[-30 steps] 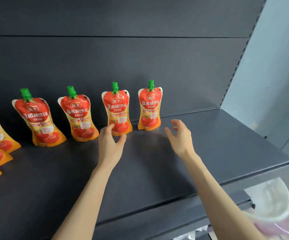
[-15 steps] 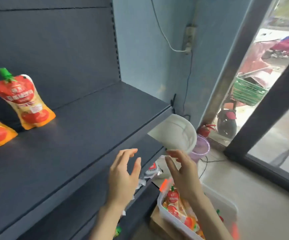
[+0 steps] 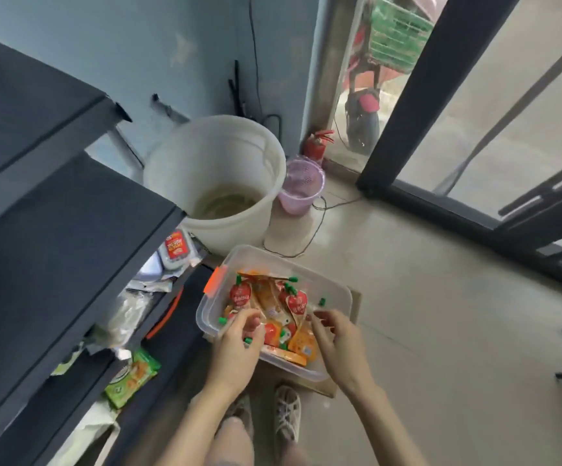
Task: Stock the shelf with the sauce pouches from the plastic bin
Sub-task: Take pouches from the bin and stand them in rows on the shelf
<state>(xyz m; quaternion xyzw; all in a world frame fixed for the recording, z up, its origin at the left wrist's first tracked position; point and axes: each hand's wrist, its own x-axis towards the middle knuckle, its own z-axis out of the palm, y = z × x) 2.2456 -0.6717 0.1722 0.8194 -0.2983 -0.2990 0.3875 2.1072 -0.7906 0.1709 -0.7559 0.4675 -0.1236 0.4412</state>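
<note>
The plastic bin [image 3: 342, 292] sits on the floor at six o'clock in the view, just ahead of the person's sandals [image 3: 286, 412], with the dark shelf [image 3: 54, 237] rising at its nine o'clock and a white bucket [image 3: 212, 176] at its twelve. The sauce pouches [image 3: 239, 295] lie in a loose heap inside it, red-and-orange faces up and green caps pointing every way. The left hand [image 3: 236, 346] is over the seven o'clock corner of the bin, fingers curled down onto the heap with a green cap showing by the knuckles. The right hand [image 3: 337, 338] is at the four o'clock side, fingers bent and narrow, tips at the edge of a pouch. With the blur I cannot tell whether either hand has actually closed on one. These pouches look light and floppy, with slick film and a soft, liquid-filled belly that would bulge and slide under a squeeze. The stiff part is the spout, so the surest hold is likely a pinch at the neck just under the cap, or on the flat top seam beside it. Lifting slowly should help, since neighbours may drag along.
</note>
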